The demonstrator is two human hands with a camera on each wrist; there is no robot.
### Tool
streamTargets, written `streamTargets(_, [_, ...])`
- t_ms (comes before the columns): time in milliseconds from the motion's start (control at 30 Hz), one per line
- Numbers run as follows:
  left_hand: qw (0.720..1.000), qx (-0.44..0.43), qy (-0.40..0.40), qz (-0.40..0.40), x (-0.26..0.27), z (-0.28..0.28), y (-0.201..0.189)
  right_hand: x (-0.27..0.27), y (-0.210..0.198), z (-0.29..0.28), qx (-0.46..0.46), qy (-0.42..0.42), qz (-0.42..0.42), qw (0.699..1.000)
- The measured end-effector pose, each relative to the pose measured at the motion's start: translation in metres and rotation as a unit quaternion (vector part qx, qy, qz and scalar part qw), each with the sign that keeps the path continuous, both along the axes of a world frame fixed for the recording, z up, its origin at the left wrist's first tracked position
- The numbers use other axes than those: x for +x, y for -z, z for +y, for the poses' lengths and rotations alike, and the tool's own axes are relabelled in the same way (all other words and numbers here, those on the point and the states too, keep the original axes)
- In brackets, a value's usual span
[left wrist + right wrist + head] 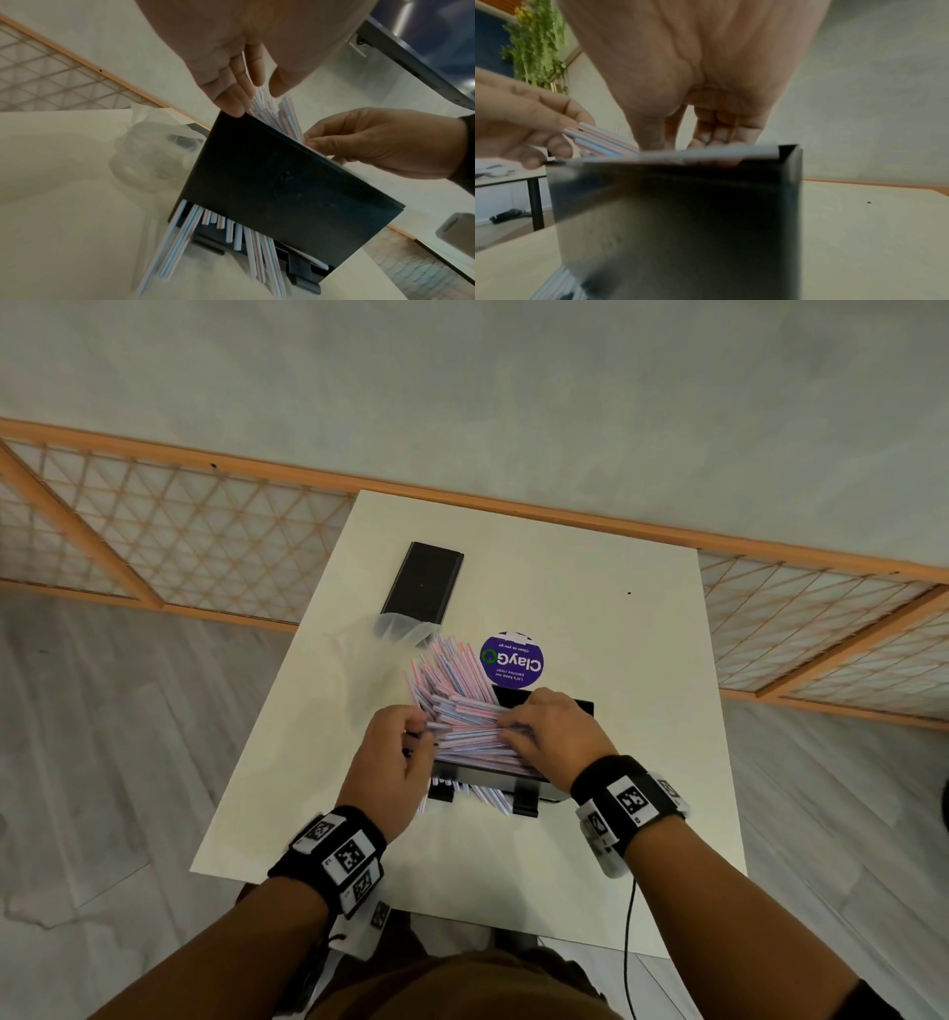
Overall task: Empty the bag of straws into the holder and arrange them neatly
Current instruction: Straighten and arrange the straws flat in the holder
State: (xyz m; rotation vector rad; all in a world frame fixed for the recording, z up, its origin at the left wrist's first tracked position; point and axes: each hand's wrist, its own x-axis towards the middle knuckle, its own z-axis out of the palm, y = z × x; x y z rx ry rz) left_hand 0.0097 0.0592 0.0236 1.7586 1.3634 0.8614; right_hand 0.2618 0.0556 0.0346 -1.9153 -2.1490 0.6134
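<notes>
A black straw holder [488, 775] stands on the white table [616, 711] with its top open. Striped straws [452, 680] lie heaped across its top and spill back onto the table. My left hand [411, 737] pinches the left ends of a bundle between thumb and fingers [231, 105]. My right hand [518, 731] curls over the right ends, fingertips down inside the holder [680, 213]. More straws [257, 243] poke out of the slot at the holder's base. The empty clear bag [403, 629] lies behind the heap.
The holder's black lid [423, 582] lies at the back left of the table, partly on the bag. A round purple sticker [512, 658] is beside the straws. A wooden lattice screen [179, 531] runs behind the table.
</notes>
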Motion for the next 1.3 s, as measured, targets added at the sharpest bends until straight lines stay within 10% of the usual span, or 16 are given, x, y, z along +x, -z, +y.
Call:
streamTargets(167, [0.991,0.008,-0.121,-0.059,-0.011,0.002,0.013,-0.006,0.000,-0.004,0.000,0.055,-0.004,0.998])
streamTargets(300, [0.967,-0.154,-0.197,-0.049,-0.026,0.006,0.039,-0.009,-0.007,-0.028,0.078,0.080,0.057,0.992])
streamTargets(467, [0.923,-0.356,-0.049,0.136,-0.018,-0.001,0.082,-0.021,0.004,-0.067,0.114,-0.010,0.038,0.993])
streamTargets(933, [0.922,-0.381,-0.056,0.047,0.002,0.000,0.109,-0.022,0.025,-0.072,0.110,0.040,0.044,0.992])
streamTargets(1300, [0.919,-0.292,0.053,0.259,-0.021,-0.010,0.101,-0.026,0.027,-0.073,0.109,0.051,0.027,0.992])
